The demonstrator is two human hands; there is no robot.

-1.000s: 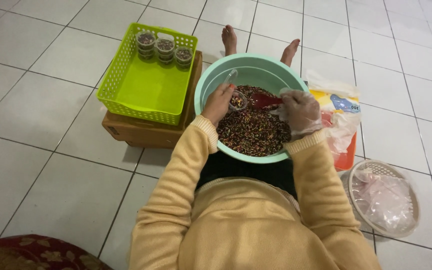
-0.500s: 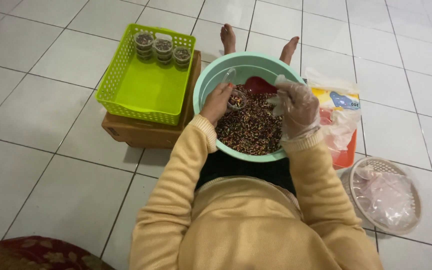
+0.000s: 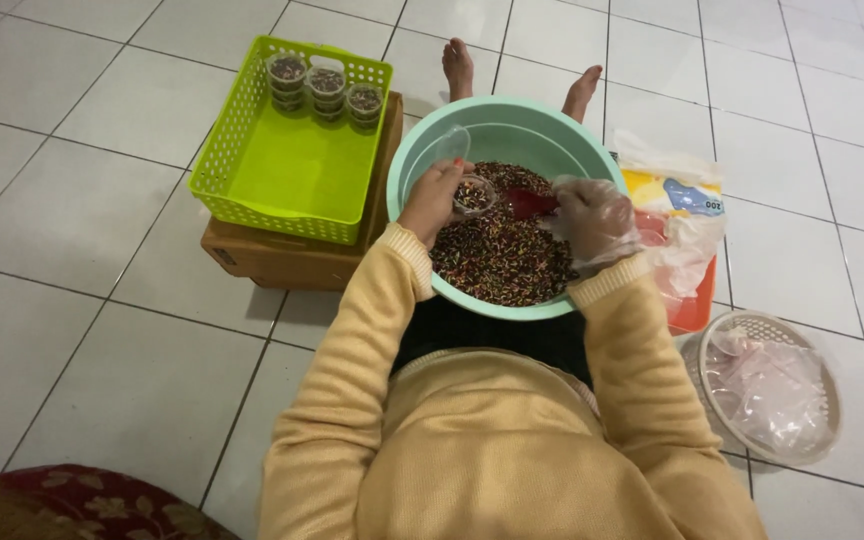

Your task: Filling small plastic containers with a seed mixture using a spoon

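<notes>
A mint-green basin (image 3: 500, 135) of dark, multicoloured sprinkles (image 3: 500, 255) rests on my lap. My left hand (image 3: 434, 198) holds a small clear plastic cup (image 3: 473, 193) with its hinged lid up, over the sprinkles. My right hand (image 3: 592, 218), in a clear plastic glove, grips a red scoop (image 3: 530, 204) whose tip points at the cup. A lime-green basket (image 3: 272, 170) to the left holds three stacks of filled cups (image 3: 325, 85) at its far end.
The green basket sits on a brown cardboard box (image 3: 282, 260). Right of the basin lie plastic packets (image 3: 677, 200) on an orange tray, and a round beige basket (image 3: 770, 385) holds clear plastic bags. My bare feet (image 3: 460, 65) show beyond the basin. White tiled floor all around.
The scoop has come up from the far side of the basin toward the cup in my left hand. The view has shifted slightly; the baskets stayed put.
</notes>
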